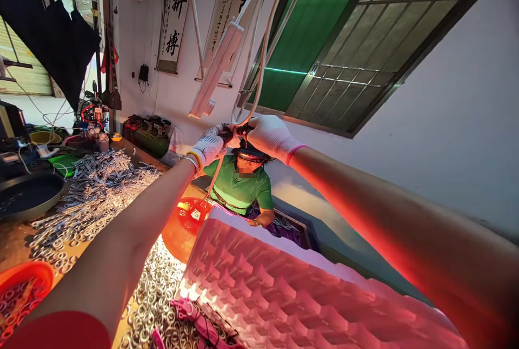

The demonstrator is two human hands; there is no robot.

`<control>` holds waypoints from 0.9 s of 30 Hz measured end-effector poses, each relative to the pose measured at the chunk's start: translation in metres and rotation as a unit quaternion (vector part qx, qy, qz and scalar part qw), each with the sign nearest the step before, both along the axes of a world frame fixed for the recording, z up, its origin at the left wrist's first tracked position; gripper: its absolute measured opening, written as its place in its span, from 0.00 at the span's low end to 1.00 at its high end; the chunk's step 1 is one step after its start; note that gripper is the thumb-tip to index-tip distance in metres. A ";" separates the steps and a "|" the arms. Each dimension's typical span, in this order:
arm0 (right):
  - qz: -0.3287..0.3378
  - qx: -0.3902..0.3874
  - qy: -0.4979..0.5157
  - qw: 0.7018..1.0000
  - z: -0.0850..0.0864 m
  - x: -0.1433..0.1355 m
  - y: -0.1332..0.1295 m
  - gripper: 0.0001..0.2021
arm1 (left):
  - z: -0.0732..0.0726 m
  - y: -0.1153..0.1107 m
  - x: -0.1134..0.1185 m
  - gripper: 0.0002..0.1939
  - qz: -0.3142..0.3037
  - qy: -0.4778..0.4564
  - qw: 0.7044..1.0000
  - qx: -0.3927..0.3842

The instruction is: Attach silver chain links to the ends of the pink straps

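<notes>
Both my arms reach up and forward, with white knitted gloves on the hands. My left hand (210, 144), in a dotted glove, is closed around a small dark piece (226, 135). My right hand (270, 135) pinches another dark piece (243, 130) close beside it. A looped white cable (259, 86) hangs down to the fingers. What exactly the dark pieces are, and whether they are joined, I cannot make out. A tube lamp fixture (215, 70) hangs tilted just above my hands.
Behind my hands sits a person in a green shirt (243, 181). A pink, dimpled sheet (292, 289) spreads across the front. Metal rings (152, 305) and a heap of metal pieces (101, 192) cover the table near an orange basin (178, 241). A black umbrella (52, 30) hangs left.
</notes>
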State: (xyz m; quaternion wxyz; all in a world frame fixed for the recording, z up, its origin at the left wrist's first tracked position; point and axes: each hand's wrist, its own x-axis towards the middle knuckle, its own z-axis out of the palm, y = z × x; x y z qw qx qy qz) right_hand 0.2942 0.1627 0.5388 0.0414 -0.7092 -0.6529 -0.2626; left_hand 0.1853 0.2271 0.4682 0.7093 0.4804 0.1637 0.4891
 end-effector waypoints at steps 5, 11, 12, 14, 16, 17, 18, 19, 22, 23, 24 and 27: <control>-0.006 -0.007 -0.104 0.995 0.005 -0.001 -0.005 0.17 | -0.005 0.011 0.004 0.07 0.018 0.024 0.997 0.072; -0.017 -0.001 -0.070 0.997 0.006 0.014 -0.007 0.19 | -0.010 0.025 -0.002 0.07 0.034 0.055 0.991 0.120; -0.018 0.002 -0.068 0.998 0.006 0.014 -0.006 0.19 | -0.011 0.026 -0.003 0.07 0.035 0.060 0.990 0.126; -0.014 0.008 -0.072 0.997 0.007 0.012 -0.006 0.18 | -0.011 0.027 -0.004 0.07 0.037 0.067 0.988 0.135; -0.012 0.007 -0.077 0.997 0.008 0.007 -0.006 0.16 | -0.012 0.027 -0.003 0.07 0.041 0.071 0.987 0.139; -0.013 0.005 -0.078 0.997 0.009 0.005 -0.006 0.16 | -0.012 0.028 -0.002 0.08 0.042 0.072 0.987 0.140; -0.015 0.002 -0.077 0.997 0.010 0.003 -0.005 0.15 | -0.013 0.029 -0.002 0.08 0.042 0.072 0.987 0.140; -0.016 0.001 -0.078 0.997 0.011 0.002 -0.005 0.15 | -0.013 0.030 -0.001 0.08 0.041 0.071 0.987 0.140; -0.015 0.003 -0.091 0.996 0.011 0.002 -0.005 0.15 | -0.015 0.033 0.001 0.07 0.034 0.065 0.988 0.137; -0.014 0.003 -0.095 0.995 0.011 0.003 -0.005 0.15 | -0.016 0.034 0.002 0.07 0.033 0.063 0.988 0.135; -0.013 0.002 -0.098 0.995 0.010 0.004 -0.005 0.16 | -0.017 0.035 0.003 0.07 0.034 0.061 0.989 0.133; -0.013 -0.008 -0.099 0.995 0.008 0.006 -0.006 0.16 | -0.019 0.036 0.007 0.05 0.038 0.055 0.990 0.126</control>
